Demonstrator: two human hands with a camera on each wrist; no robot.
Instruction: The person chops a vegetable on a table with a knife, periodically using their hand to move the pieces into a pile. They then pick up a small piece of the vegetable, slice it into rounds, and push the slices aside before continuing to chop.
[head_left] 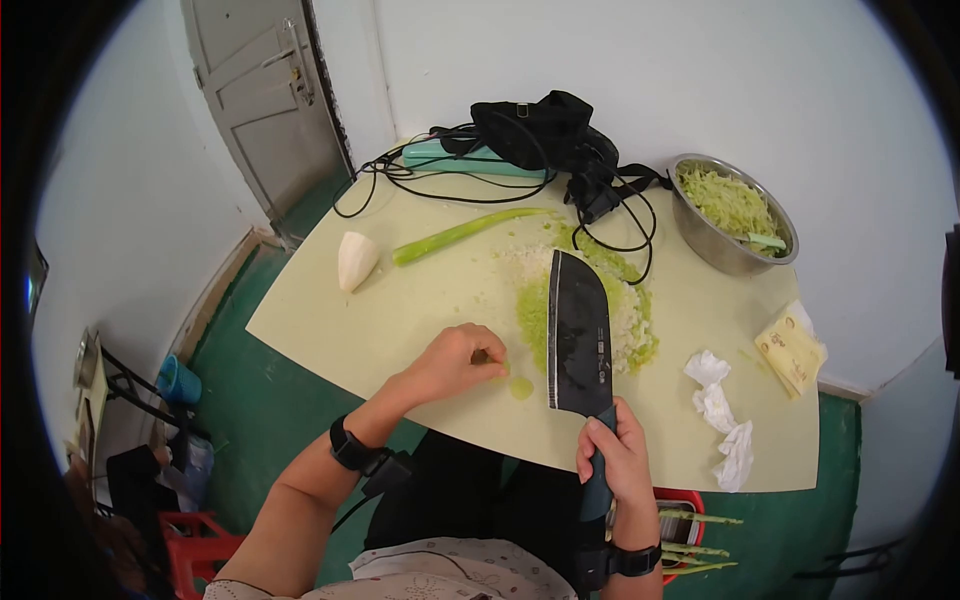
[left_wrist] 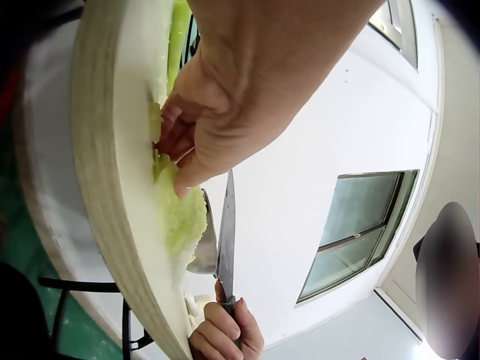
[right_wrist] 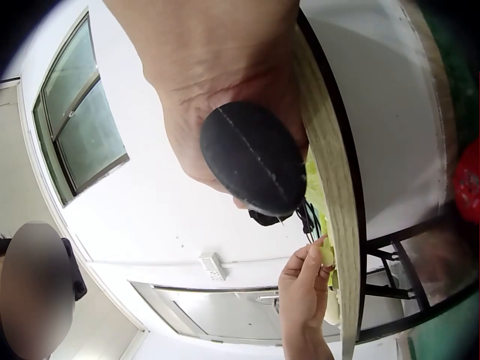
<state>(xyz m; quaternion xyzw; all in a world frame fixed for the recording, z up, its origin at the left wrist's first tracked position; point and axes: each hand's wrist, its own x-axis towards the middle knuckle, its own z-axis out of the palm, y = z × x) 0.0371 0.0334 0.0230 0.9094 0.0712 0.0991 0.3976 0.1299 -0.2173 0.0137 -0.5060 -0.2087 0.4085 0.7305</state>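
Note:
A black cleaver (head_left: 580, 330) points away from the body, blade above the table; my right hand (head_left: 620, 455) grips its handle, whose butt end (right_wrist: 253, 157) fills the middle of the right wrist view. To its left, my left hand (head_left: 450, 362) is low over the table, fingers curled. Its thumb and fingertips pinch a small pale green piece (right_wrist: 326, 253). A round green slice (head_left: 521, 387) lies just beside these fingertips. Chopped green and white bits (head_left: 632, 322) spread under and around the blade; the left wrist view shows the green heap (left_wrist: 182, 217) close to the left fingers.
At the back left lie a white peeled vegetable (head_left: 357, 261) and a long green stalk (head_left: 450, 238). Black straps and cables (head_left: 540, 135) lie behind. A steel bowl (head_left: 735, 262) of green shreds stands back right, with crumpled tissue (head_left: 710, 395) and a yellow packet (head_left: 792, 352) nearer.

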